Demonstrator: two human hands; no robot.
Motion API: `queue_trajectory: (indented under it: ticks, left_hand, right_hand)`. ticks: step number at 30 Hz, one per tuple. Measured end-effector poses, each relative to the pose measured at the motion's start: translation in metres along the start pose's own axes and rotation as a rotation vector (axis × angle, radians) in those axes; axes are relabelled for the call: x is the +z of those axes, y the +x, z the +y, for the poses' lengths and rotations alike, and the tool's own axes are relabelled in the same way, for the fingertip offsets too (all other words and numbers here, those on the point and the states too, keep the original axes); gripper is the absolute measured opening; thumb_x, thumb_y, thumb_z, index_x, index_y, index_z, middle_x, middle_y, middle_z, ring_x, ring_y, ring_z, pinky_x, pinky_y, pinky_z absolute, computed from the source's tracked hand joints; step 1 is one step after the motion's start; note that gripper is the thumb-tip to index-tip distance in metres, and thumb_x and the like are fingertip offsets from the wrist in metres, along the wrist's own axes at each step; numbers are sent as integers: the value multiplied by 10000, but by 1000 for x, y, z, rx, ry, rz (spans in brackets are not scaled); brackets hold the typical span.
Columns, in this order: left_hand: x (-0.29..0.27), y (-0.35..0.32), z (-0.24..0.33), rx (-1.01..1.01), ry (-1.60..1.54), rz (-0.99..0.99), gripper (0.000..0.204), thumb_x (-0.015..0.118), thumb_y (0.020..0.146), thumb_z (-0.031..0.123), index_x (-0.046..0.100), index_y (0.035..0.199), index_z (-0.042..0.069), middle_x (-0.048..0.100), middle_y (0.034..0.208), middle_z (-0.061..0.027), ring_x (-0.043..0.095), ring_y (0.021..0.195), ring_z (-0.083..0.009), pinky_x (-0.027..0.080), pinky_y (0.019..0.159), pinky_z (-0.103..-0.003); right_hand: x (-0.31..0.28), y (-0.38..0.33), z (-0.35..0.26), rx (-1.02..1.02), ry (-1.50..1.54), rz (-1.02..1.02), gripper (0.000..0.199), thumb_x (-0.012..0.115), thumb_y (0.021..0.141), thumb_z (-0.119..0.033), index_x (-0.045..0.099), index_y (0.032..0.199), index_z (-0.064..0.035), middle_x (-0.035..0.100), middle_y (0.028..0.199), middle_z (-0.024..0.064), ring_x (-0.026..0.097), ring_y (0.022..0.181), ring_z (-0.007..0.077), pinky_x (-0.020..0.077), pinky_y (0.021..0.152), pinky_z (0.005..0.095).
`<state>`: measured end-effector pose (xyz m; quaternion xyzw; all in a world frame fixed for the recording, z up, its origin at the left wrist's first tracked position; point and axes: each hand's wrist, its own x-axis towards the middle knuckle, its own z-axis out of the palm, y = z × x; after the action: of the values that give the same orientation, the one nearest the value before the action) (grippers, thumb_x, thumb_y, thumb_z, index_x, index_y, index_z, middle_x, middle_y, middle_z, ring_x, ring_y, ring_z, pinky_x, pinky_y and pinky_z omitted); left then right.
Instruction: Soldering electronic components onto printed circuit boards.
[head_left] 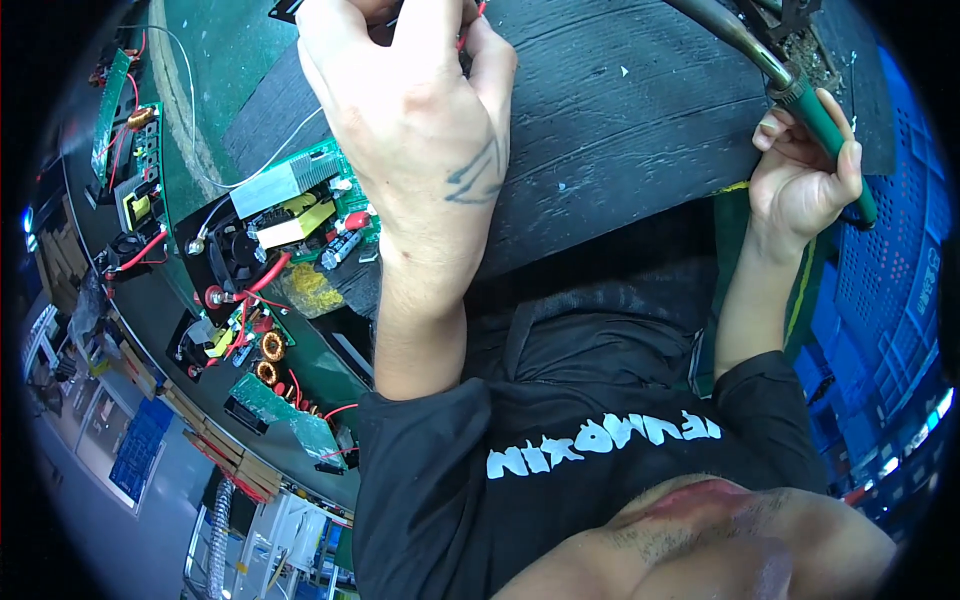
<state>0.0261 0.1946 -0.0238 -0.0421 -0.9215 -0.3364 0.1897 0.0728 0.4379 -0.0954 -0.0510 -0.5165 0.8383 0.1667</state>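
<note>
My left hand reaches to the top edge of the view, its back toward me. Its fingers are bent round something mostly hidden and cut off by the edge; a bit of red wire shows beside them. Under and beside that wrist lies a green circuit board with a grey finned heat sink, a yellow transformer and a black fan. At the right, my right hand is closed on the green handle of a soldering iron, whose metal shaft slants up and left out of view.
A worn black mat covers the bench in front of me. More circuit boards with copper coils and red wires lie along the left on a dark curved surface. A metal stand is at the upper right, near a blue perforated crate.
</note>
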Motion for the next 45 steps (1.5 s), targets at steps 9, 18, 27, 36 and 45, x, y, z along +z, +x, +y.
queue_trajectory:
  ticks: [9, 18, 27, 36, 45]
  left_hand:
    - [2, -3, -6, 78, -5, 32, 125, 613, 659, -88, 554, 743, -16, 450, 891, -110, 471, 674, -169, 404, 567, -247]
    - [5, -4, -11, 211, -3, 69, 111, 614, 670, -63, 535, 738, -25, 447, 855, -120, 488, 708, -202, 420, 611, -277]
    - [-14, -10, -9, 140, -129, -46, 151, 632, 697, -33, 566, 832, -17, 504, 902, -122, 538, 726, -207, 448, 636, -286]
    - [-41, -7, -25, 107, -342, -221, 245, 637, 753, -27, 553, 983, -16, 611, 923, -93, 598, 820, -153, 495, 761, -273]
    - [-31, -15, -13, -163, -557, -87, 275, 630, 766, -66, 551, 1022, -2, 625, 961, -108, 598, 793, -138, 508, 704, -241]
  right_hand:
    - [-10, -2, 1, 26, -58, 58, 528, 378, 865, -408, 576, 1099, 22, 635, 820, 188, 588, 677, 237, 440, 576, 317]
    - [-18, 1, 0, 57, 57, 9, 535, 406, 854, -408, 567, 1110, 33, 632, 824, 197, 568, 671, 237, 433, 583, 316]
    - [27, -4, 2, 281, 1326, -213, 440, 449, 893, -388, 567, 1038, 11, 640, 736, 111, 608, 539, 176, 488, 459, 264]
    - [23, -7, -8, -81, -20, 152, 459, 488, 872, -377, 560, 1045, 41, 642, 749, 127, 618, 550, 178, 503, 470, 254]
    - [30, -9, -8, -99, -42, 152, 436, 475, 870, -351, 557, 1021, 50, 626, 719, 115, 607, 535, 173, 486, 444, 248]
